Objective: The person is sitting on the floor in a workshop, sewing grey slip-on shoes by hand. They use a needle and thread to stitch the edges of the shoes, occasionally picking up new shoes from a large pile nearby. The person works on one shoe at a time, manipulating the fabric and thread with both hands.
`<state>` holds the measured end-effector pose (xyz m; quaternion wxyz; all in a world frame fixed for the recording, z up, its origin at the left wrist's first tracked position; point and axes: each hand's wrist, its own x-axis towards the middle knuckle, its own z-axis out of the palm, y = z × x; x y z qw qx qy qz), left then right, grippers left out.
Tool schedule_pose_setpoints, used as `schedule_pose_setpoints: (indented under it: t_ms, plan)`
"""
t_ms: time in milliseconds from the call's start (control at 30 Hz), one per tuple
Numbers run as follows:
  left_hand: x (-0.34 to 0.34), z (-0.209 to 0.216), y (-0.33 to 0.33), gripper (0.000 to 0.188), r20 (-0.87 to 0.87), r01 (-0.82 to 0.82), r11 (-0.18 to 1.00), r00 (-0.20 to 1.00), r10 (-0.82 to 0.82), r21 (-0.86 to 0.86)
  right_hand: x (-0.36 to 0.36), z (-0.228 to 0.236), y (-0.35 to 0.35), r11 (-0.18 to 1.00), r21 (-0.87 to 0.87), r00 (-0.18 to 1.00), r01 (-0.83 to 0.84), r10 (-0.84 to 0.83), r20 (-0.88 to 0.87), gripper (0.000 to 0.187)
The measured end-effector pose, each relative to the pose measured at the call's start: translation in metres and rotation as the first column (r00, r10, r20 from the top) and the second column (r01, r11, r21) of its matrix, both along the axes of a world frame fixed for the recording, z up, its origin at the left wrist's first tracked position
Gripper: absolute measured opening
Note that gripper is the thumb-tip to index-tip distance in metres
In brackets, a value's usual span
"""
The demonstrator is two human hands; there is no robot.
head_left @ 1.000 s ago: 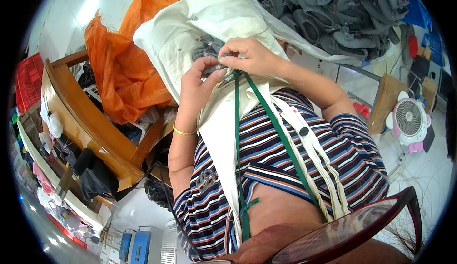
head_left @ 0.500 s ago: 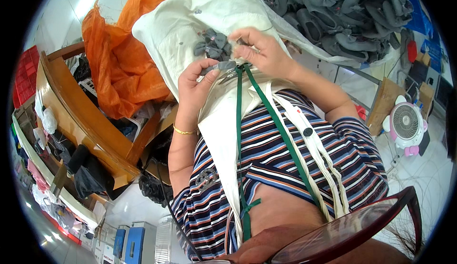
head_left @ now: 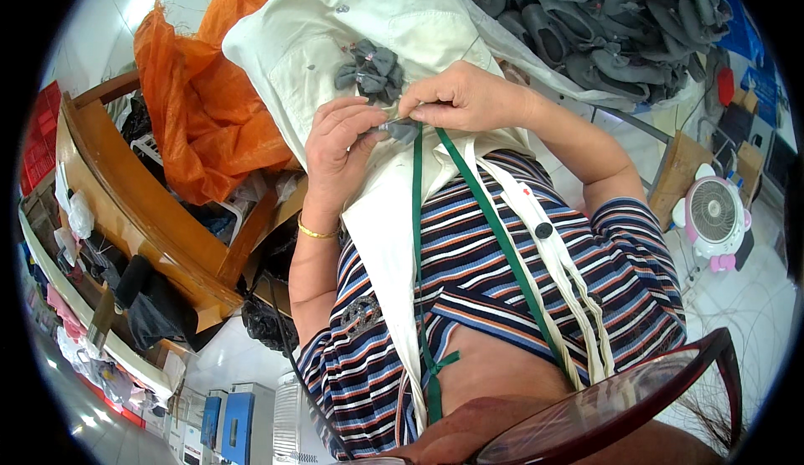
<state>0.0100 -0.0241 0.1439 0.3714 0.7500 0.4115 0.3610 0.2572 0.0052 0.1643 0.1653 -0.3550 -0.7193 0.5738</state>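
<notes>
A small grey fabric bow (head_left: pixel 402 132) is pinched between the thumb and fingers of my left hand (head_left: pixel 335 151). Its upper edge meets the fingertips of my right hand (head_left: pixel 473 100), which are pressed together. What those fingertips grip is too small to make out; a thin dark line rises above that hand. Just beyond both hands, a little heap of grey bows (head_left: pixel 371 71) lies on the white cloth (head_left: pixel 276 54) over my lap. Green straps (head_left: pixel 494 222) run up from the cloth across my striped top.
Grey shoes with bows (head_left: pixel 603 21) are piled at the far right. Orange sheeting (head_left: pixel 193 113) drapes at the far left, beside a curved wooden frame (head_left: pixel 159 205). A pink and white fan (head_left: pixel 712 209) stands at the right.
My right hand has come down and left, from above the bow onto its edge. My left fingers have curled further over the bow, and the view has shifted slightly.
</notes>
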Motion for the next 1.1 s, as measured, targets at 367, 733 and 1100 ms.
schedule_pose_setpoints:
  t_ms: [367, 733, 1100]
  plan:
    - [-0.002, -0.002, -0.003, 0.030, -0.002, 0.017, 1.000, 1.000, -0.017, -0.008, 0.002, -0.004, 0.001, 0.999, -0.017, 0.998, -0.044, 0.043, -0.049, 0.021]
    - [-0.004, -0.009, -0.010, 0.029, 0.131, 0.079, 0.995, 0.989, -0.070, -0.064, -0.006, -0.025, -0.005, 0.984, -0.156, 0.984, -0.087, 0.060, -0.168, 0.015]
    - [0.001, -0.011, -0.011, 0.030, 0.123, 0.081, 0.991, 0.990, -0.068, -0.109, -0.007, -0.017, -0.004, 0.925, -0.368, 0.995, -0.092, 0.076, -0.057, 0.012]
